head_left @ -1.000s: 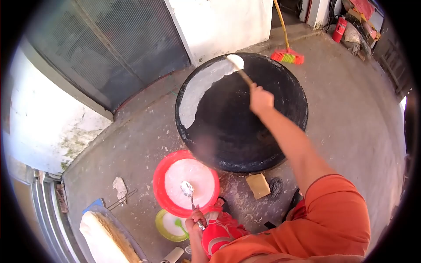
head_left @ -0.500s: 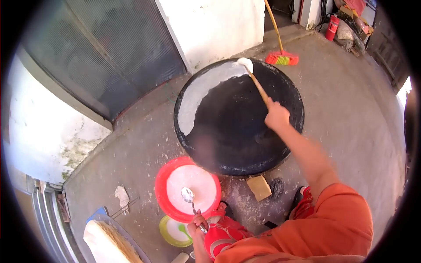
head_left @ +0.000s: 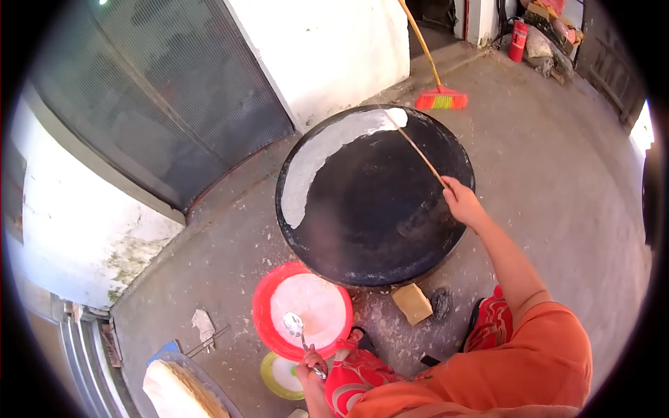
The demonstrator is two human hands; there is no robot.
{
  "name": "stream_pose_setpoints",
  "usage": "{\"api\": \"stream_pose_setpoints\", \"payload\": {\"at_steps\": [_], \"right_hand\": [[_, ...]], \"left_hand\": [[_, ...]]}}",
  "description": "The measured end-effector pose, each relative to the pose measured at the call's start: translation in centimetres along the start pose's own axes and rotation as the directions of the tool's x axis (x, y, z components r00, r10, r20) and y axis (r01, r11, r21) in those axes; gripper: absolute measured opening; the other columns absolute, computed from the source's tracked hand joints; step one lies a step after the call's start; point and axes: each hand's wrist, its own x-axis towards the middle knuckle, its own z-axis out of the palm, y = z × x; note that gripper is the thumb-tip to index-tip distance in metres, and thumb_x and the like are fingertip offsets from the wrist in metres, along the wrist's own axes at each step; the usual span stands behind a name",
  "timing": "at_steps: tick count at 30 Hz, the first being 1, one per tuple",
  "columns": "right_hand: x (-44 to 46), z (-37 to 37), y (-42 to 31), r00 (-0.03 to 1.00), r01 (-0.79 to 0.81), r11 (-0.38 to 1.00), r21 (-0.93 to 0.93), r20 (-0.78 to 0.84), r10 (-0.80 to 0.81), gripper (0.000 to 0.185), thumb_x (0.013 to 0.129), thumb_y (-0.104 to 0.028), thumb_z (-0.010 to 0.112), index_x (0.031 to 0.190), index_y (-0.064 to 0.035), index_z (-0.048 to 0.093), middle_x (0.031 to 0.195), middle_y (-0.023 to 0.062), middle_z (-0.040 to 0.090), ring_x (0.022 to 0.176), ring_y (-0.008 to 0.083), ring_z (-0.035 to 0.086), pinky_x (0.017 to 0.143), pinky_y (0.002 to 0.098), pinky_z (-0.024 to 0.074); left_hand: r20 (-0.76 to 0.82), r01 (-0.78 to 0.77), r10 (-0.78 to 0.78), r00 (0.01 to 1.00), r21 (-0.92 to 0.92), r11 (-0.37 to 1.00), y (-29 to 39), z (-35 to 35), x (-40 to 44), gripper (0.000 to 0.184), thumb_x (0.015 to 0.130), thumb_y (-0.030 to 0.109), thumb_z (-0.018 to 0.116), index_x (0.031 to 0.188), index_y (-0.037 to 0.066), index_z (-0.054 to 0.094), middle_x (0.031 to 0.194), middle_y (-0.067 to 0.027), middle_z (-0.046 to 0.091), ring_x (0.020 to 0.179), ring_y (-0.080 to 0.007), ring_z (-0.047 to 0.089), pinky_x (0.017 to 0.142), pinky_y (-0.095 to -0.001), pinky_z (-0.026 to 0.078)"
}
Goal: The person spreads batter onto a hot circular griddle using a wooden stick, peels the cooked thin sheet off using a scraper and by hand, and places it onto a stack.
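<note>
My right hand (head_left: 463, 200) grips a thin wooden stick (head_left: 425, 159) over the large round black griddle (head_left: 383, 202). The stick's far end touches a thick white lump of batter (head_left: 396, 118) near the griddle's back rim. From there a band of white batter (head_left: 313, 164) curves along the left inside edge. My left hand (head_left: 313, 366) is closed round the handle of a metal ladle (head_left: 293, 324), whose bowl is above the white batter in the red basin (head_left: 262, 306).
Below the red basin is a green bowl (head_left: 269, 380) with white contents. A yellowish block (head_left: 412, 304) lies before the griddle, beside a dark scrubber (head_left: 440, 304). Behind stands a red broom (head_left: 441, 99); a fire extinguisher (head_left: 518, 40) is at back right. A stack of pale sheets (head_left: 174, 390) sits lower left.
My right hand has moved right and toward me with the stick. The batter band now reaches farther right along the back rim. My left hand still holds the ladle.
</note>
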Motion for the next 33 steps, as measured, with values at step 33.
{"api": "stream_pose_setpoints", "payload": {"at_steps": [33], "right_hand": [[6.0,1.2,1.9,0.914,-0.340,0.939,0.054,0.256,0.316,0.031,0.089,-0.020,0.043,0.116,-0.0194,0.057,0.075,0.0036,0.060,0.057,0.0134,0.053,0.049,0.0291,0.0407]], "left_hand": [[0.203,-0.051,0.038,0.978,0.060,0.997,-9.6,6.8,-11.6,0.026,0.087,0.008,0.031,0.102,-0.009,0.045,0.061,-0.0029,0.042,0.047,-0.0104,0.041,0.039,-0.0216,0.037]]}}
